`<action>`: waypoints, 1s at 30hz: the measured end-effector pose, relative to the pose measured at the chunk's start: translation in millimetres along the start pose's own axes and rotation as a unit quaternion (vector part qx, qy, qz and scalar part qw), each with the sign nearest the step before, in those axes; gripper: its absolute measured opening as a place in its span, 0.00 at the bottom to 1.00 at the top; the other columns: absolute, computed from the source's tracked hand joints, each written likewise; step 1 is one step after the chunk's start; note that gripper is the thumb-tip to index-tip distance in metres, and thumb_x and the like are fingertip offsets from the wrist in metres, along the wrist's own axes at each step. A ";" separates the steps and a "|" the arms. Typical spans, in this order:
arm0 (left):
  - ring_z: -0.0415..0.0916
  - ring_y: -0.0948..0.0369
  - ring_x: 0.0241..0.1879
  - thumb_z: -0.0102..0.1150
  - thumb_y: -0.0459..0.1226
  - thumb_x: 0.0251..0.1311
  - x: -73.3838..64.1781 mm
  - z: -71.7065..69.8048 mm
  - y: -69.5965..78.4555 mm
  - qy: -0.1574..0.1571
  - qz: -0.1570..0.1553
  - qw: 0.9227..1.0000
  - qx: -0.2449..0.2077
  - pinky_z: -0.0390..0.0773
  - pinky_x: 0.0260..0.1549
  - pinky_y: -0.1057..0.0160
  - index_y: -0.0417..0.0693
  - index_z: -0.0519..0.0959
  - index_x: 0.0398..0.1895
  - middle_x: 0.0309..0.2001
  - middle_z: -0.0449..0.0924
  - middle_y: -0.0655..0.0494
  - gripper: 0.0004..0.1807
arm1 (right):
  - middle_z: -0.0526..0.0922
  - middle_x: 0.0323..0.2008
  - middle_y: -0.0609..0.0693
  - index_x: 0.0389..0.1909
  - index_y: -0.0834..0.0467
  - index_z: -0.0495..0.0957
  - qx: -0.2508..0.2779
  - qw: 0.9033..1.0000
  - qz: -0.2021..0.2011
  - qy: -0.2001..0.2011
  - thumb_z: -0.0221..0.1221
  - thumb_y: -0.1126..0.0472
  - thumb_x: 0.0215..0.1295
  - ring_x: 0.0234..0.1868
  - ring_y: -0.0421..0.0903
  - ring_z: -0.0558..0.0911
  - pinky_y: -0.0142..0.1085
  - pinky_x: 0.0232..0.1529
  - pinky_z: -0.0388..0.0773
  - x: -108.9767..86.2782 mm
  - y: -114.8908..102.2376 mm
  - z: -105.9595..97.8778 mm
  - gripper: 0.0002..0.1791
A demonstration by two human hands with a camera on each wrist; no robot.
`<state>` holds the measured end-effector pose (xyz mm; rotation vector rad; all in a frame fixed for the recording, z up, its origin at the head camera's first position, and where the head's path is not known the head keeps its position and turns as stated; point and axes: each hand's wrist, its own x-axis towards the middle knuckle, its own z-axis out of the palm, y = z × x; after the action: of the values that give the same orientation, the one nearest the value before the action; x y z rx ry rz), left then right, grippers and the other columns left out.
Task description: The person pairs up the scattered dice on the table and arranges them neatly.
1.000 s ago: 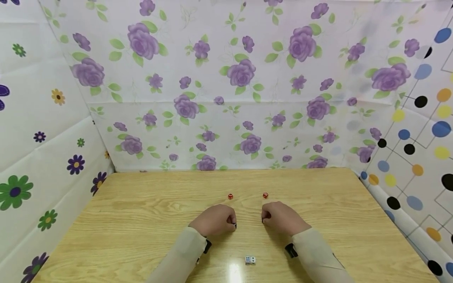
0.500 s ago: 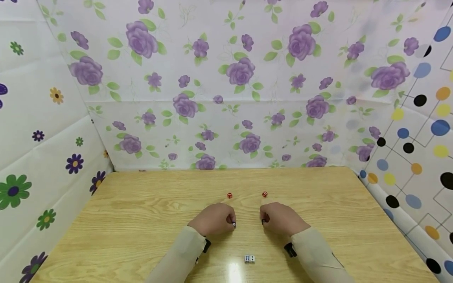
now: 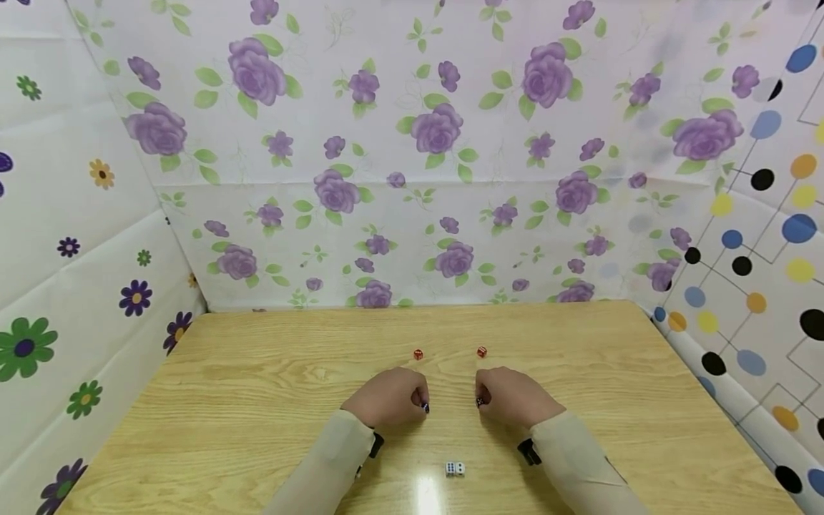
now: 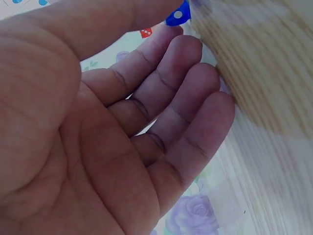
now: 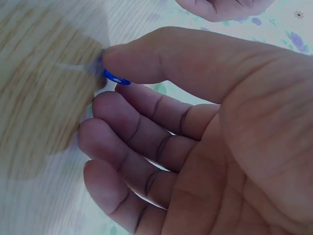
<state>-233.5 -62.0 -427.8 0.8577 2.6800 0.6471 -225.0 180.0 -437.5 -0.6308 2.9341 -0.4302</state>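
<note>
In the lower centre of the head view, the left hand [image 3: 390, 395] clamps its fingers on one blue die [image 4: 178, 14] and the right hand [image 3: 515, 395] on another blue die [image 5: 117, 79], seemingly for placing on the counter [image 3: 257, 400], which calls next for a level, gentle release.

Blue die [image 5: 117, 79] apparently mostly hidden between the right fingers [image 5: 142, 98]

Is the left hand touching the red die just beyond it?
Apart. The head view shows a strip of wood-grain tabletop between the left hand and the red die.
</note>
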 end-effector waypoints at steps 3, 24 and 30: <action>0.71 0.71 0.28 0.65 0.38 0.56 -0.9 -0.2 0.4 0.003 0.001 1.000 0.005 0.73 0.32 0.67 0.54 0.79 0.33 0.30 0.76 0.68 0.04 | 0.74 0.24 0.39 0.29 0.51 0.75 0.003 1.000 0.007 -0.007 0.64 0.63 0.57 0.25 0.39 0.70 0.36 0.31 0.70 0.1 0.6 0.2 0.07; 0.71 0.68 0.27 0.64 0.38 0.57 0.6 6.1 -5.9 -0.017 -0.014 1.000 -0.009 0.72 0.30 0.67 0.54 0.79 0.34 0.29 0.74 0.69 0.04 | 0.75 0.27 0.39 0.31 0.50 0.75 0.014 0.999 0.010 -0.037 0.65 0.61 0.57 0.27 0.38 0.72 0.38 0.32 0.72 -1.2 0.1 3.1 0.07; 0.71 0.69 0.27 0.64 0.39 0.58 1.1 4.1 -5.3 -0.010 -0.014 1.000 0.003 0.73 0.31 0.67 0.55 0.79 0.33 0.29 0.74 0.69 0.03 | 0.77 0.27 0.39 0.31 0.50 0.77 0.016 0.999 0.000 -0.033 0.64 0.61 0.58 0.27 0.38 0.72 0.38 0.32 0.71 0.5 -2.2 0.8 0.05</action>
<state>-235.5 -63.7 -434.0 0.8222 2.6726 0.6208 -224.5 177.7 -437.7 -0.6280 2.8590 -0.4475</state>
